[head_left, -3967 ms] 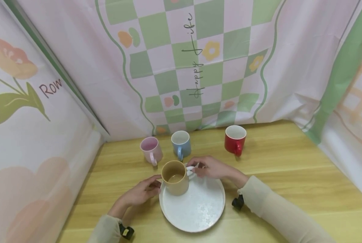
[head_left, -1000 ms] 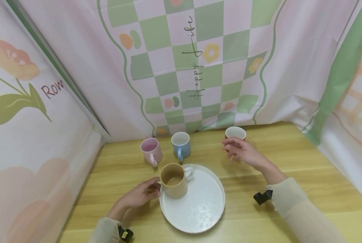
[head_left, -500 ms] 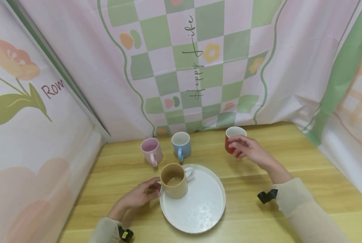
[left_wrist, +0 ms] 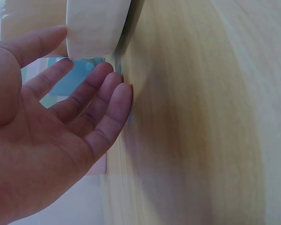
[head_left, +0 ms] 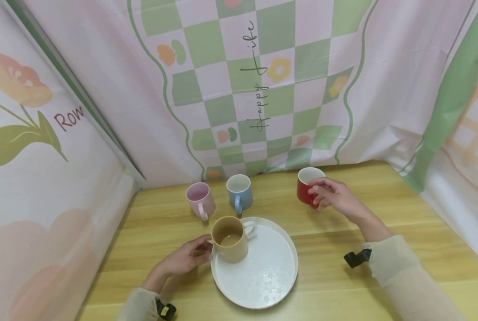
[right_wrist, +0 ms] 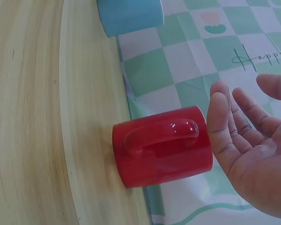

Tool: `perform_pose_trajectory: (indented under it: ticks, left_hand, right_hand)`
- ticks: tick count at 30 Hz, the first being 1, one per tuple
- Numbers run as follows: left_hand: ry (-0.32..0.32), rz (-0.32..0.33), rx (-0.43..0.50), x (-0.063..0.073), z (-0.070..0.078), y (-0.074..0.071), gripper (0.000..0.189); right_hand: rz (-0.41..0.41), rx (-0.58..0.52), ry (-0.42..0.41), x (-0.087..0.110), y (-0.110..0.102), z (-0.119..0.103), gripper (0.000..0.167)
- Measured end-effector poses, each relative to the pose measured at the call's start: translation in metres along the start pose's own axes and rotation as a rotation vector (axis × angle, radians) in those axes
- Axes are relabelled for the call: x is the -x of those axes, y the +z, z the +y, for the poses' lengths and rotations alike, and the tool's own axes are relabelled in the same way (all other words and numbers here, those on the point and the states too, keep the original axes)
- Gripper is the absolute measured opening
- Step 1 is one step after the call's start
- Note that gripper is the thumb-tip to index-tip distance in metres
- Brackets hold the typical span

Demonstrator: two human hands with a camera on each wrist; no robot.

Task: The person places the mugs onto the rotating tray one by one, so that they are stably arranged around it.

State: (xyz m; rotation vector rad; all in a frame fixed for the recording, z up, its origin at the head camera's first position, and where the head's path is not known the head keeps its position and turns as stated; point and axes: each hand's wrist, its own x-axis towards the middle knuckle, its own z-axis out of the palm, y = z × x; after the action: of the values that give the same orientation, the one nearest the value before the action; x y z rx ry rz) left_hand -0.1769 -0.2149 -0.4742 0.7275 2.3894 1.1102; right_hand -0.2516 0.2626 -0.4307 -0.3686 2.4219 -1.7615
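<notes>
A round white tray (head_left: 267, 281) lies on the table with a tan mug (head_left: 234, 249) upright near its left edge, the mug's white handle pointing right. My left hand (head_left: 184, 257) is at the tray's left side, fingers loosely bent. In the left wrist view, thumb and index fingertips meet the edge of the tray (left_wrist: 97, 33). At the back right stands a red mug (head_left: 304, 189), and my right hand (head_left: 337, 198) hovers over its right side, partly covering it. The right wrist view shows the fingers relaxed beside the rim of the red mug (right_wrist: 164, 164), holding nothing.
A pink mug (head_left: 200, 200) and a light blue mug (head_left: 240, 191) stand upright behind the tray, handles toward the front. The wooden table (head_left: 383, 200) ends at a printed cloth (head_left: 279, 98) hanging at the back. More cloth hangs at both sides.
My right hand has left the tan mug's handle and crossed to the red mug, lately drifting slightly right and down. The left hand stays at the tray's edge.
</notes>
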Motion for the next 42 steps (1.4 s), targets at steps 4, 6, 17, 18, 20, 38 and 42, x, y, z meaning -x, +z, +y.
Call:
perform_pose_trajectory:
  ticks: [4,6,17,18,20,38,42]
  left_hand:
    - [0.009,0.000,0.003,0.000,0.000,0.000,0.056]
    - [0.015,0.002,0.006,0.000,0.000,0.000,0.056]
    - [0.022,0.013,0.017,0.001,0.001,0.000,0.055]
    - [0.022,0.013,0.017,0.001,0.001,0.000,0.055]
    - [0.022,0.012,0.017,0.001,0.001,0.000,0.055]
    - [-0.003,0.012,-0.003,0.000,-0.005,0.000,0.055]
    - [-0.006,0.012,-0.008,0.000,-0.004,0.000,0.055]
  right_hand:
    - [0.004,0.010,0.001,0.001,-0.003,0.001,0.046]
    - [0.005,0.011,0.001,0.001,-0.004,0.001,0.047]
    - [0.038,0.022,0.029,0.002,-0.011,0.007,0.047]
    - [0.042,0.023,0.033,0.002,-0.011,0.007,0.047]
    - [0.048,0.029,0.044,0.002,-0.013,0.009,0.047]
    - [0.083,0.017,0.130,0.004,-0.015,0.021,0.048]
    - [0.082,0.017,0.153,0.002,-0.013,0.024,0.046]
